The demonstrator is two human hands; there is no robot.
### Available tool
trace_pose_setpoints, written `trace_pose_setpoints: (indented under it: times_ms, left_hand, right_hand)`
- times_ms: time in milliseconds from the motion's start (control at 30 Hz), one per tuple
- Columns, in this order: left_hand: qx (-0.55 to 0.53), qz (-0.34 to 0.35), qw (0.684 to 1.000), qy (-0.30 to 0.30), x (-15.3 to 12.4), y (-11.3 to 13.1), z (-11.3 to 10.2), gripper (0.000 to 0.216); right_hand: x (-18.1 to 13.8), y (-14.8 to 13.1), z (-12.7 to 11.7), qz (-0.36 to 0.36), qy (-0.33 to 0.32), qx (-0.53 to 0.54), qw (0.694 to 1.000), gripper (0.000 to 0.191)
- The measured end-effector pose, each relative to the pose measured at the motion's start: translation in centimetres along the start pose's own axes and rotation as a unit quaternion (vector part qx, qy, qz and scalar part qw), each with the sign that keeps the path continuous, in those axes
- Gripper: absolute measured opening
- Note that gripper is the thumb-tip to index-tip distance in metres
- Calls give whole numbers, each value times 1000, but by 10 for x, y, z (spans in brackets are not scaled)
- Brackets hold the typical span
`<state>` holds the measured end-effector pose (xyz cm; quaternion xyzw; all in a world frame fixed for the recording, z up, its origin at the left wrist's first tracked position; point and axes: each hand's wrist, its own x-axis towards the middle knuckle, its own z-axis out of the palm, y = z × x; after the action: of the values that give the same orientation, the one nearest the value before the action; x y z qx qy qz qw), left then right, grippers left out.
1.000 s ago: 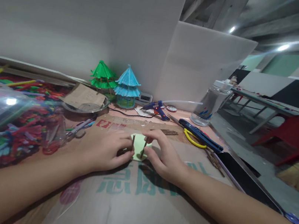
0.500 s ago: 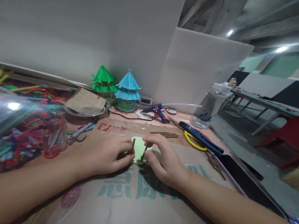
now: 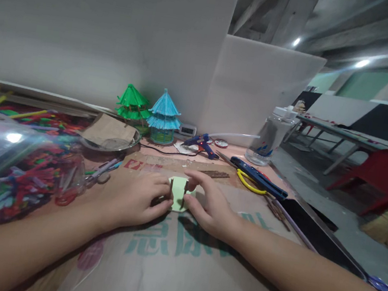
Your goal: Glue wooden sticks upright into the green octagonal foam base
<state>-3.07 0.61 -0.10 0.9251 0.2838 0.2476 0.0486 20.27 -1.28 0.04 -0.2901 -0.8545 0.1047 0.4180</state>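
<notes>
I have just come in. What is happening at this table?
A person works with bare hands over a brown cardboard sheet. The left hand and the right hand pinch a small pale green square card between them, each steadying one of two short brown sticks upright on it. A blue glue gun lies farther back, untouched.

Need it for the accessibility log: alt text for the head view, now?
The left hand and right hand each pinch one of two short brown sticks upright on a small pale green card on a cardboard sheet. Behind stand a blue pagoda model, a green pagoda model, a glue gun and cutters.
</notes>
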Motion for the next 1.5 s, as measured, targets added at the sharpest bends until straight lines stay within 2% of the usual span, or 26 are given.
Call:
trace_pose_setpoints:
  times_ms: [200,400,1233,1367,1500]
  left_hand:
    - [-11,9,1000,9,-1,-1,0,20]
    - [-23,8,1000,7,-1,0,0,19]
    - [22,-14,999,-29,-4,-3,-4,22]
    - [20,-17,999,-28,-3,-1,-6,24]
    - [53,-10,998,-26,0,3,-7,21]
  right_hand:
    - [3,2,1,24,-19,-2,1000,33]
    - [5,4,2,61,-40,8,997,33]
    - [6,3,2,84,-85,21,993,33]
    - [5,3,-2,67,-74,57,993,41]
    - [1,3,-4,11,-45,103,994,63]
